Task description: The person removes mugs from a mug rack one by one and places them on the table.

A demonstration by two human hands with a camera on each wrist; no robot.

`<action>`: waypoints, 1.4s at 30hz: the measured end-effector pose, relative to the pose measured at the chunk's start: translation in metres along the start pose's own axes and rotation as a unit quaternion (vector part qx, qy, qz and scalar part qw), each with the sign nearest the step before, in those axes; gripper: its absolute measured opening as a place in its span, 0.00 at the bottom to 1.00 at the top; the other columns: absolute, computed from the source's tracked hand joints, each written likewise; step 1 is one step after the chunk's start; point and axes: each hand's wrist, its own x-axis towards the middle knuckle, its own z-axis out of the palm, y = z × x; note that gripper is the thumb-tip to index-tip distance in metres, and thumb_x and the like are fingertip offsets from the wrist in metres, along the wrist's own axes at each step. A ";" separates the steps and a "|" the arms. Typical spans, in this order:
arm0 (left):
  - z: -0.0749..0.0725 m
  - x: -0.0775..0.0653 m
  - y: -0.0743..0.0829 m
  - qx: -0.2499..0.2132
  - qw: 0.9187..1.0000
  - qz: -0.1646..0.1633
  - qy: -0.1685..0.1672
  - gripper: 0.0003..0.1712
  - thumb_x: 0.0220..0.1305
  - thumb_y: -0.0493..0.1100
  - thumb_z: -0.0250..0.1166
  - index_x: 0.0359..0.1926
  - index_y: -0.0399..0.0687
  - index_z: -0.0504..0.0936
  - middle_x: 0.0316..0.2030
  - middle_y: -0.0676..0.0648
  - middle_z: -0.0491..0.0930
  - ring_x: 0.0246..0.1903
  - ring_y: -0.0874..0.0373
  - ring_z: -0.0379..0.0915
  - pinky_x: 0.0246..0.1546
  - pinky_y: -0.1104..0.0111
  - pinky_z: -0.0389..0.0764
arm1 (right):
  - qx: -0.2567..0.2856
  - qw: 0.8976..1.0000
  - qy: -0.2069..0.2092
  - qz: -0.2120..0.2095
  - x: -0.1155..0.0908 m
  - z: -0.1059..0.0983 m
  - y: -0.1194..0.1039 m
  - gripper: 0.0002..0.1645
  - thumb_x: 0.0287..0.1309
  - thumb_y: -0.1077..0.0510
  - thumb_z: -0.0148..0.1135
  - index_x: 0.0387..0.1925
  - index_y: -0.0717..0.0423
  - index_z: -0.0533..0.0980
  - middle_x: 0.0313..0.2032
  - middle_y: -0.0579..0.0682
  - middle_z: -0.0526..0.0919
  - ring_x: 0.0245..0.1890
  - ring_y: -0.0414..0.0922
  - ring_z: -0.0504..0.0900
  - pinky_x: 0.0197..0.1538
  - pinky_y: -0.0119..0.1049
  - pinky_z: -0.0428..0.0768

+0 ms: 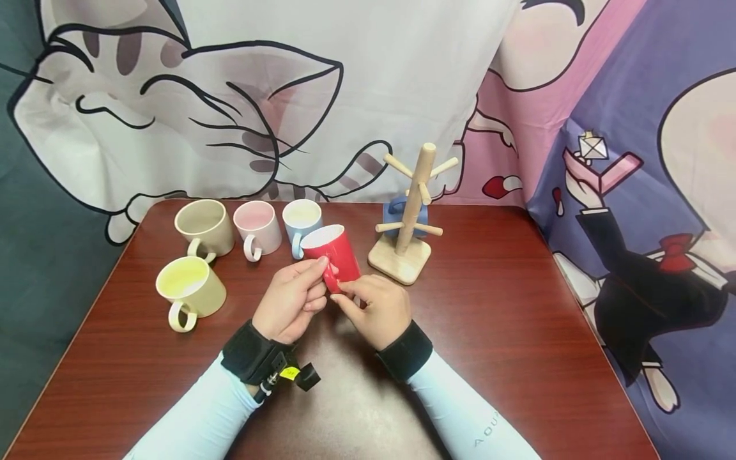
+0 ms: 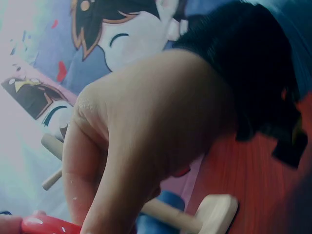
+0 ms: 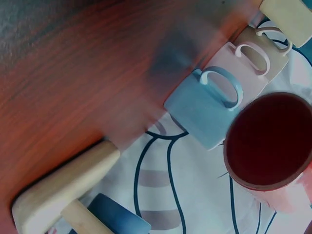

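Observation:
A red mug (image 1: 340, 257) with a pale inside is held tilted above the table between both hands. My left hand (image 1: 290, 300) pinches its handle between thumb and fingers. Thumb and fingers of my right hand (image 1: 379, 310) grip the mug low down, by the handle's lower end. The right wrist view shows the mug's round underside (image 3: 270, 141). In the left wrist view, the left hand (image 2: 146, 122) hides most of the mug, leaving a red piece (image 2: 51, 225) at the bottom edge.
A wooden mug tree (image 1: 405, 255) stands right of the red mug, with a dark blue mug (image 1: 392, 209) behind its post. Left are a light blue mug (image 1: 303, 217), a pink mug (image 1: 260, 229), a beige mug (image 1: 209, 229) and a yellow mug (image 1: 198, 291). Cartoon cloth (image 1: 402, 76) hangs behind the table.

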 end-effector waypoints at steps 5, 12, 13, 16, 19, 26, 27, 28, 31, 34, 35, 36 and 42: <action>-0.003 -0.002 0.000 0.092 0.995 0.037 0.011 0.09 0.84 0.35 0.61 0.46 0.33 0.85 0.27 0.47 0.77 0.17 0.61 0.53 0.20 0.75 0.59 | 0.007 1.000 -0.025 0.004 -0.002 -0.002 0.006 0.14 0.56 0.56 0.88 0.44 0.52 0.93 0.29 0.44 0.89 0.25 0.40 0.79 0.29 0.32 0.77; -0.010 -0.008 -0.002 0.230 0.971 0.070 0.017 0.12 0.83 0.37 0.63 0.46 0.28 0.84 0.25 0.46 0.71 0.21 0.57 0.57 0.23 0.70 0.60 | 0.001 0.998 -0.054 0.045 -0.006 -0.012 0.019 0.12 0.60 0.56 0.85 0.45 0.52 0.93 0.29 0.42 0.87 0.25 0.44 0.81 0.28 0.33 0.76; -0.011 -0.010 -0.003 0.243 0.967 0.073 0.017 0.12 0.82 0.37 0.63 0.46 0.28 0.84 0.25 0.46 0.70 0.22 0.57 0.57 0.23 0.70 0.60 | -0.001 0.997 -0.053 0.052 -0.006 -0.014 0.020 0.11 0.62 0.56 0.84 0.45 0.52 0.93 0.30 0.42 0.88 0.25 0.43 0.81 0.28 0.33 0.76; -0.014 -0.013 -0.006 0.269 0.959 0.081 0.026 0.11 0.82 0.37 0.64 0.47 0.29 0.84 0.25 0.44 0.69 0.22 0.56 0.59 0.22 0.70 0.60 | -0.002 0.997 -0.043 0.068 -0.007 -0.021 0.027 0.09 0.65 0.56 0.81 0.45 0.52 0.93 0.31 0.43 0.89 0.25 0.43 0.80 0.27 0.34 0.75; -0.017 -0.015 -0.008 0.275 0.957 0.084 0.035 0.11 0.82 0.37 0.65 0.48 0.28 0.84 0.26 0.43 0.70 0.22 0.55 0.59 0.21 0.69 0.59 | -0.001 0.997 -0.026 0.079 -0.008 -0.027 0.034 0.08 0.66 0.56 0.80 0.45 0.53 0.93 0.29 0.42 0.87 0.24 0.42 0.79 0.27 0.35 0.75; -0.021 -0.016 -0.011 0.266 0.958 0.098 0.045 0.11 0.81 0.36 0.65 0.47 0.27 0.83 0.27 0.43 0.71 0.22 0.56 0.59 0.22 0.69 0.59 | -0.003 0.996 0.013 0.091 -0.004 -0.040 0.045 0.08 0.63 0.60 0.81 0.44 0.55 0.93 0.25 0.44 0.83 0.22 0.44 0.78 0.27 0.37 0.75; -0.021 -0.016 -0.012 0.266 0.958 0.099 0.046 0.11 0.81 0.36 0.65 0.47 0.27 0.83 0.28 0.43 0.71 0.22 0.56 0.59 0.22 0.69 0.59 | -0.005 0.995 0.016 0.094 -0.003 -0.042 0.045 0.08 0.63 0.61 0.81 0.44 0.55 0.93 0.25 0.45 0.83 0.23 0.44 0.78 0.27 0.37 0.75; -0.022 -0.016 -0.013 0.265 0.958 0.100 0.048 0.11 0.81 0.36 0.66 0.47 0.27 0.83 0.28 0.43 0.71 0.22 0.56 0.59 0.22 0.70 0.59 | -0.008 0.995 0.019 0.095 -0.003 -0.043 0.046 0.08 0.63 0.61 0.80 0.44 0.55 0.93 0.25 0.45 0.84 0.23 0.43 0.78 0.27 0.37 0.75; -0.024 -0.017 -0.014 0.263 0.958 0.105 0.050 0.10 0.81 0.36 0.66 0.46 0.27 0.83 0.27 0.43 0.71 0.22 0.56 0.59 0.21 0.69 0.58 | -0.012 0.994 0.021 0.104 -0.002 -0.047 0.047 0.09 0.63 0.61 0.80 0.45 0.55 0.93 0.26 0.46 0.85 0.23 0.44 0.78 0.27 0.36 0.75; -0.026 -0.018 -0.015 0.264 0.957 0.111 0.053 0.09 0.81 0.35 0.65 0.45 0.29 0.84 0.26 0.43 0.70 0.21 0.57 0.58 0.22 0.69 0.59 | -0.010 0.993 0.021 0.116 -0.003 -0.049 0.049 0.09 0.63 0.62 0.80 0.45 0.56 0.93 0.27 0.46 0.86 0.23 0.43 0.77 0.27 0.35 0.73; -0.027 -0.018 -0.015 0.264 0.957 0.112 0.053 0.09 0.81 0.35 0.65 0.45 0.29 0.84 0.26 0.43 0.70 0.21 0.57 0.58 0.22 0.69 0.59 | -0.008 0.992 0.021 0.120 -0.003 -0.050 0.049 0.09 0.63 0.62 0.80 0.46 0.56 0.93 0.27 0.47 0.86 0.23 0.43 0.77 0.27 0.35 0.73; -0.028 -0.019 -0.015 0.262 0.957 0.114 0.052 0.09 0.81 0.35 0.65 0.45 0.29 0.84 0.26 0.43 0.70 0.21 0.57 0.58 0.22 0.69 0.59 | -0.007 0.992 0.023 0.123 -0.003 -0.051 0.050 0.10 0.63 0.62 0.80 0.46 0.56 0.93 0.27 0.47 0.86 0.23 0.43 0.77 0.27 0.35 0.73; -0.034 -0.022 -0.017 0.250 0.960 0.118 0.051 0.09 0.81 0.34 0.64 0.45 0.28 0.83 0.28 0.42 0.72 0.21 0.58 0.58 0.22 0.69 0.59 | 0.000 0.989 0.029 0.143 -0.002 -0.055 0.055 0.09 0.64 0.62 0.79 0.46 0.57 0.93 0.27 0.49 0.85 0.23 0.45 0.76 0.27 0.37 0.73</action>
